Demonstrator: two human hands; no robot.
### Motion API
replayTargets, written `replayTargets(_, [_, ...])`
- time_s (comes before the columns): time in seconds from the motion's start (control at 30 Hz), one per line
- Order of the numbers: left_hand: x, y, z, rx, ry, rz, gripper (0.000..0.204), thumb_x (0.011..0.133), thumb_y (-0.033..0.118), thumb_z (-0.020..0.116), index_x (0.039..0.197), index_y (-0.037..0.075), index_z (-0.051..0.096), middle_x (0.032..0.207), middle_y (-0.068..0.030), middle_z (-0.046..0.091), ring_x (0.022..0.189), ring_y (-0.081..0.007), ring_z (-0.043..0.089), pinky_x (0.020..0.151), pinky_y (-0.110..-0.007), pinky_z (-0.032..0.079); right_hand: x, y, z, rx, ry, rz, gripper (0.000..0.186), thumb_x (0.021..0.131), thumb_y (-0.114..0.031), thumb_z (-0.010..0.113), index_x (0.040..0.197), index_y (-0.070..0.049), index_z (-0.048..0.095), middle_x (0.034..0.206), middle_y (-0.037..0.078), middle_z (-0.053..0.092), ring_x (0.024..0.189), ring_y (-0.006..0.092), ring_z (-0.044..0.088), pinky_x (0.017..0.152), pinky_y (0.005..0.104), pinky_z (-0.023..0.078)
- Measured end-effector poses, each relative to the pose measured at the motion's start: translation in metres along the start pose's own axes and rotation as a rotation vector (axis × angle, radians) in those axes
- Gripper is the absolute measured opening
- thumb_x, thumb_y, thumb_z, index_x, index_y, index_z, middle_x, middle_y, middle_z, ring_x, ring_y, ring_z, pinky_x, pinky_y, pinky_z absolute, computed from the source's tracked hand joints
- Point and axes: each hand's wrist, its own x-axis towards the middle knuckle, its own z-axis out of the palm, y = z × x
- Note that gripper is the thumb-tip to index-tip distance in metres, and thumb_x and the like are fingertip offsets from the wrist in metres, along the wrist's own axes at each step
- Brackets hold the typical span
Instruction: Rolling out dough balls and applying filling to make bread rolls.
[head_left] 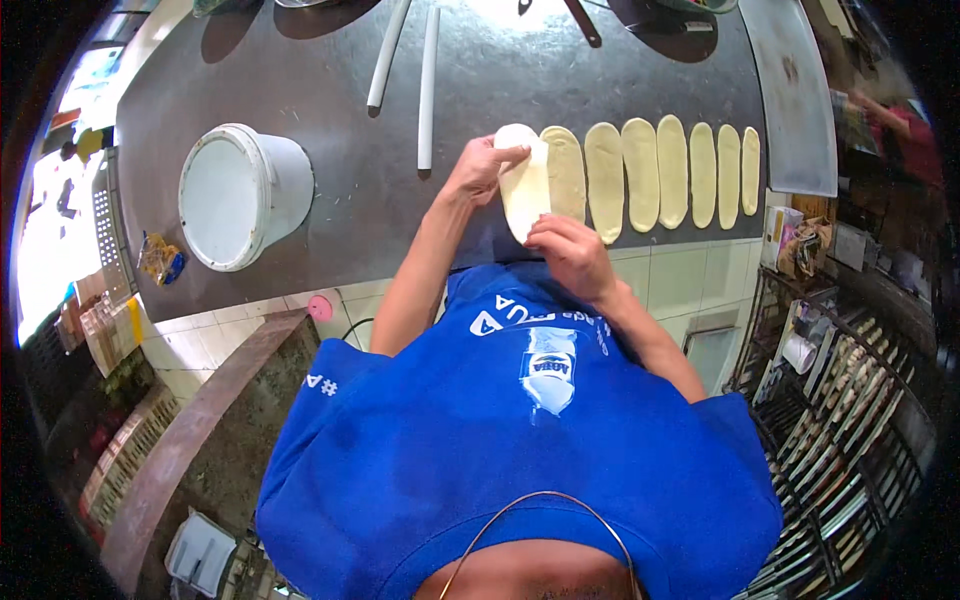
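Note:
A long oval piece of flattened dough (523, 185) hangs between my two hands at the table's near edge. My left hand (482, 168) pinches its upper left side, thumb lying across the dough. At the lower right end, my right hand (570, 250) grips the edge with its fingertips. Just right of this piece lies another flat dough strip (565, 172), partly covered by it. Several more dough strips (672, 170) lie side by side in a row to the right, the farthest one (750, 170) being the narrowest.
A white lidded bucket (285, 185) stands on the dark table (350, 240) at left, with a crumpled wrapper (160, 260) near the edge. Two pale rods (428, 95) lie beyond my left hand. A metal tray (800, 110) is at far right; a rack (840, 440) stands below right.

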Motion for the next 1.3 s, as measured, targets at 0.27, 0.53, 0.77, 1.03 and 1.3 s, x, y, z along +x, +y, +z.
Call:
replayTargets(0.27, [-0.002,-0.016,0.003,0.963,0.280,0.754,0.047,0.078,0.005,0.074,0.122,0.004,0.061,0.123,-0.0145,0.062,0.101,-0.0281,0.064,0.086,-0.034,0.053,-0.061,0.039,0.058,-0.122,-0.043,-0.036,0.020,0.076,0.002,0.069,0.096,-0.002,0.070,0.104,0.008,0.071,0.103,0.0280,0.066,0.094,0.0353,0.052])
replayTargets(0.53, [-0.038,-0.038,-0.006,1.275,0.298,1.182,0.048,0.081,0.007,0.066,0.128,0.006,0.057,0.133,-0.0135,0.056,0.118,-0.0306,0.053,0.106,-0.041,0.040,-0.080,0.012,0.060,-0.281,-0.016,-0.091,0.022,0.078,0.000,0.070,0.101,-0.001,0.070,0.106,0.009,0.071,0.102,0.0270,0.067,0.091,0.0343,0.053])
replayTargets(0.77, [-0.136,-0.098,-0.007,1.583,0.093,0.941,0.056,0.094,0.025,0.054,0.146,0.004,0.043,0.155,-0.0167,0.038,0.145,-0.0317,0.033,0.120,-0.044,0.024,-0.053,-0.009,0.022,0.046,-0.096,0.133,0.032,0.079,-0.005,0.072,0.109,0.001,0.068,0.105,0.011,0.073,0.092,0.0258,0.070,0.080,0.0323,0.056])
replayTargets(1.03, [-0.176,-0.161,0.012,1.553,0.771,0.768,0.061,0.095,0.026,0.055,0.150,0.007,0.038,0.159,-0.0109,0.033,0.146,-0.0287,0.032,0.121,-0.044,0.020,0.129,0.010,-0.047,-0.007,0.381,0.028,0.043,0.081,-0.012,0.072,0.121,0.000,0.065,0.111,0.015,0.070,0.097,0.0269,0.068,0.082,0.0344,0.056])
replayTargets(1.3, [-0.221,-0.193,0.009,1.374,0.900,0.739,0.057,0.094,0.028,0.054,0.147,0.009,0.042,0.157,-0.0088,0.035,0.143,-0.0278,0.035,0.119,-0.044,0.023,0.077,-0.049,0.025,0.168,0.060,-0.006,0.033,0.085,-0.016,0.071,0.115,-0.004,0.068,0.106,0.010,0.071,0.091,0.0225,0.067,0.077,0.0318,0.054])
